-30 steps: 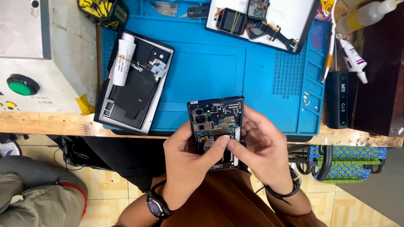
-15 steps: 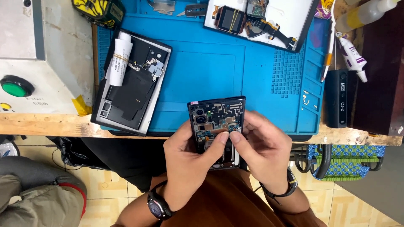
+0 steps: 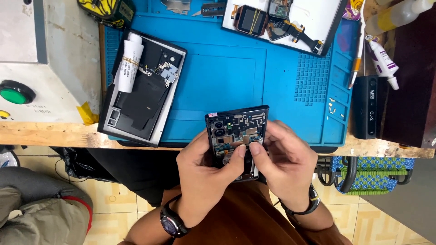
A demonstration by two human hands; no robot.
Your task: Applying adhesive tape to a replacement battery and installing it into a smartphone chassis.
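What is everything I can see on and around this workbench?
Opened black smartphone with exposed circuit board: one, black, held over the bench's front edge.
Black phone back cover: one, black with grey frame, left on the mat.
White tube: one, white, lying on that cover.
Blue rubber work mat: one, blue, covering the bench.
White tray of watch parts: one, white, top right of mat.
Small black box: one, black, right of mat.
Green round button: one, green, far left.
Wooden bench edge: one, pale brown, front.
Left hand: one, gripping the phone's lower left.
Right hand: one, fingertips on the circuit board.
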